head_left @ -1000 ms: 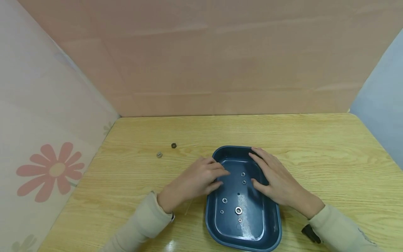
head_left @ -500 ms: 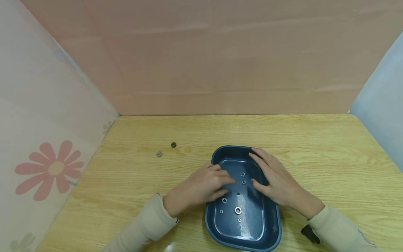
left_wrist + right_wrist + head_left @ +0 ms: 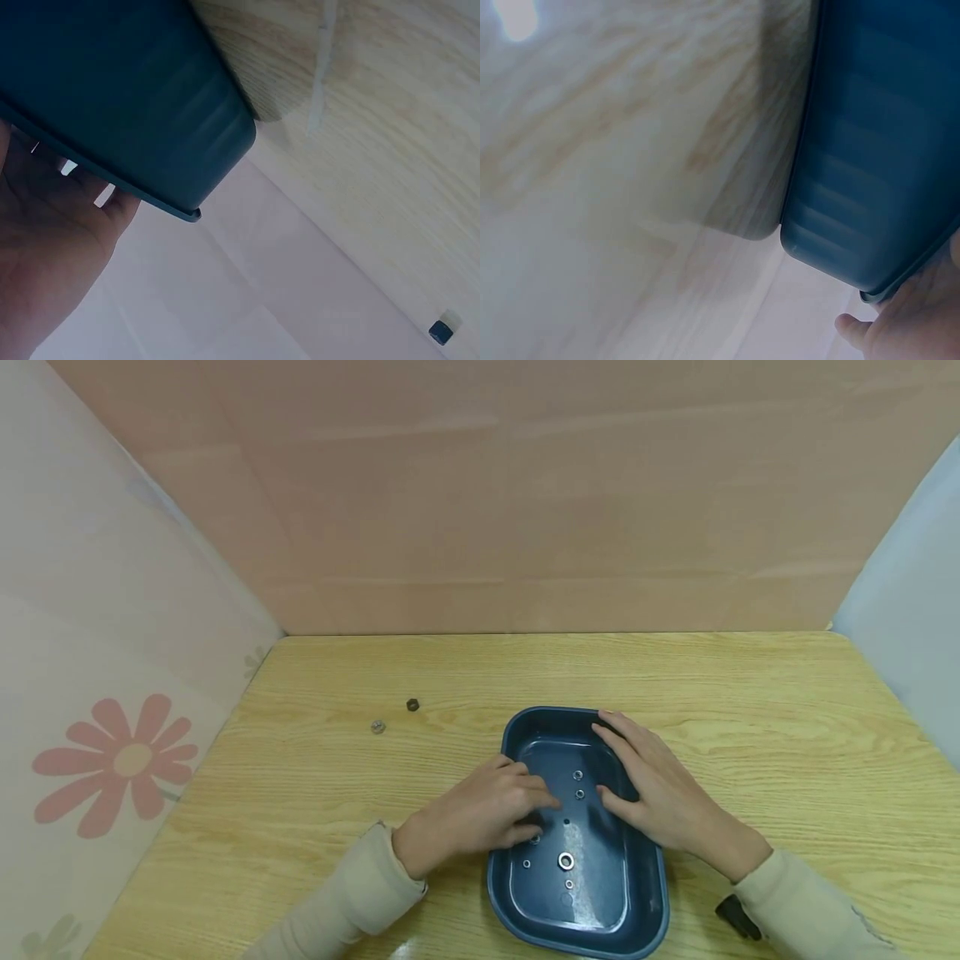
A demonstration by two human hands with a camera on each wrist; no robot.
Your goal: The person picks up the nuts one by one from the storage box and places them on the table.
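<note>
A dark blue plastic tray (image 3: 577,935) stands on the table with several metal nuts on its floor. My left hand (image 3: 487,810) reaches over its left rim with bent fingers, thumb apart from the index finger. Under that thumb lies a partly hidden nut (image 3: 535,840); I see nothing gripped. My right hand (image 3: 663,785) rests over the right rim with its fingers spread and fairly straight. Between the hands lie two small nuts, an upper one (image 3: 577,775) and a lower one (image 3: 580,794). Nearer me are a large nut (image 3: 566,861) and smaller ones. Both wrist views show the tray's outer wall.
Left of the tray, a dark nut (image 3: 412,704) and a silver nut (image 3: 378,727) lie on the wooden table (image 3: 787,727). A tan backdrop (image 3: 525,527) rises behind the table. On the left, a pale panel (image 3: 135,610) bears a red flower print.
My left hand has moved right and slightly toward me, further into the tray, so its thumb now partly covers a nut. My right hand has stayed in place on the rim.
</note>
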